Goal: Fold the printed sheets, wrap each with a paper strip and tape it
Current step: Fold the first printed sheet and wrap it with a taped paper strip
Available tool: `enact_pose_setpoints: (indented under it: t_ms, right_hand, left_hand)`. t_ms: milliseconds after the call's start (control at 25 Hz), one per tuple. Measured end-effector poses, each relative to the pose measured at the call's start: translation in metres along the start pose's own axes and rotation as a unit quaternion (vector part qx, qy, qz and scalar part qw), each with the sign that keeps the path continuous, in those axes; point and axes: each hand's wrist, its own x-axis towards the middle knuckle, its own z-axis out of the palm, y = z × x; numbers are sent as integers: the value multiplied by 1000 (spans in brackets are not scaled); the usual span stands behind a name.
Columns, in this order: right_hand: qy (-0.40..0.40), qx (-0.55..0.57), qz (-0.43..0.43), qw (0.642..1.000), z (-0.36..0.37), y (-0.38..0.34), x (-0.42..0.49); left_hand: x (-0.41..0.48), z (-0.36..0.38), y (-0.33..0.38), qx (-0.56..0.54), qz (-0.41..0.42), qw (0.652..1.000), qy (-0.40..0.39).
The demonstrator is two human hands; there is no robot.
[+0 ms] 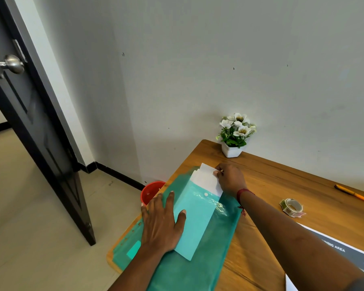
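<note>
Left hand [160, 224] flattens green folder [208, 255]; white strips [206, 181] point wallward.

On the wooden counter [271, 185] the left hand [162, 223] lies flat on a green plastic folder [208, 259] while the right hand [231, 179] pinches white sheets [206, 179] protruding from it.
</note>
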Motion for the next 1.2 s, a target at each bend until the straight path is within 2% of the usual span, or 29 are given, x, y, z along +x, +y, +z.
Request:
enact_pose_setpoints:
  t_ms: [160, 440, 680, 800, 960, 1200]
  right_hand:
    - [15, 33, 11, 999, -3, 0, 1]
    - [-17, 107, 30, 994, -4, -2, -1]
    - [54, 159, 104, 980, -9, 8, 6]
    - [70, 150, 122, 979, -12, 17, 9]
    - [113, 117, 55, 985, -20, 18, 10]
    - [227, 71, -28, 971, -51, 9, 4]
  left_hand:
    - [-1, 1, -1, -1, 7, 1000, 2]
    - [2, 3, -3, -52, -4, 998, 21]
    - [2, 3, -3, -38, -1, 999, 24]
    - [1, 6, -4, -14, 2, 1000, 18]
    - [0, 7, -3, 12, 9, 1000, 13]
    - [2, 11, -2, 51, 14, 999, 1]
